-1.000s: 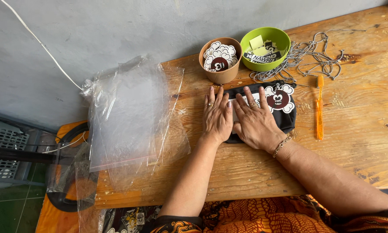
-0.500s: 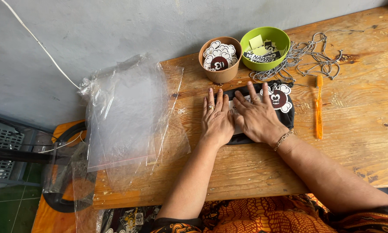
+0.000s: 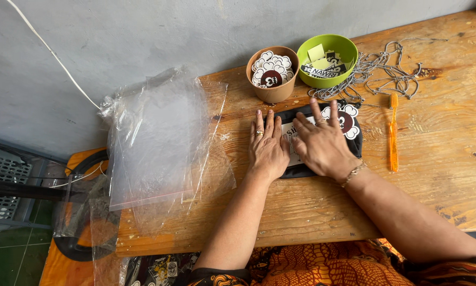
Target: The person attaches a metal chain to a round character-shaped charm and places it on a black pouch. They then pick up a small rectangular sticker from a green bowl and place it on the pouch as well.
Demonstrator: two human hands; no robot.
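Note:
A black folded cloth item (image 3: pixel 354 144) with a white and dark red cartoon print lies flat on the wooden table (image 3: pixel 312 212). My left hand (image 3: pixel 267 148) lies palm down on its left end, fingers together, a ring on one finger. My right hand (image 3: pixel 322 144) rests flat on its middle, fingers spread, a bracelet at the wrist. Neither hand grips anything.
A pile of clear plastic bags (image 3: pixel 158 143) covers the table's left end. A brown cup of stickers (image 3: pixel 272 74), a green bowl of stickers (image 3: pixel 327 59), a tangle of metal ball chains (image 3: pixel 381 74) and an orange toothbrush (image 3: pixel 392 132) lie behind and to the right.
My right hand has slid a little to the right over the cloth and its fingers have spread. My left hand stays in place.

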